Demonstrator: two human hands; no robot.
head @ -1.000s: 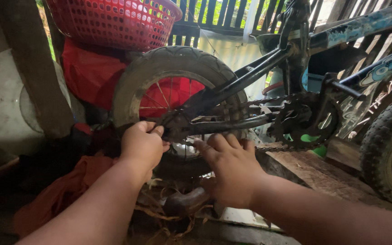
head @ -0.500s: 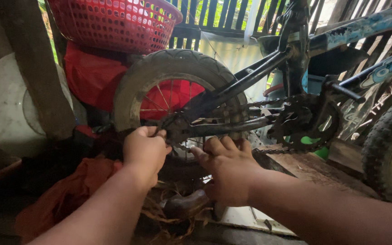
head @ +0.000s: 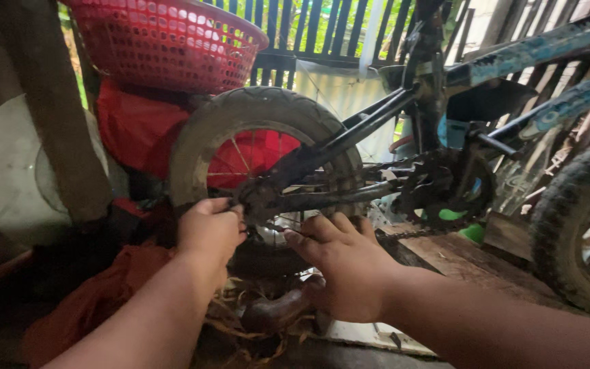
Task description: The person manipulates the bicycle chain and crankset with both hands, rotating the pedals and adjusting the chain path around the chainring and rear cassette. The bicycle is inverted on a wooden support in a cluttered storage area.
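Fingers of left hand (head: pixel 209 229) pinched on the axle nut (head: pixel 248 202) at the rear wheel (head: pixel 240 130) hub; right hand (head: pixel 339 270) fingers loosely spread, resting below the chain stay (head: pixel 336 198). Step judged: working the nut by hand. Next calls for steady grip and a braced frame.

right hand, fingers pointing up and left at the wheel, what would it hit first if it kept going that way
Most likely the hub of the rear wheel, where the black frame stay meets the axle. The right hand has its fingertips just below it. Depth is unclear, so they may already touch the chain or spokes.
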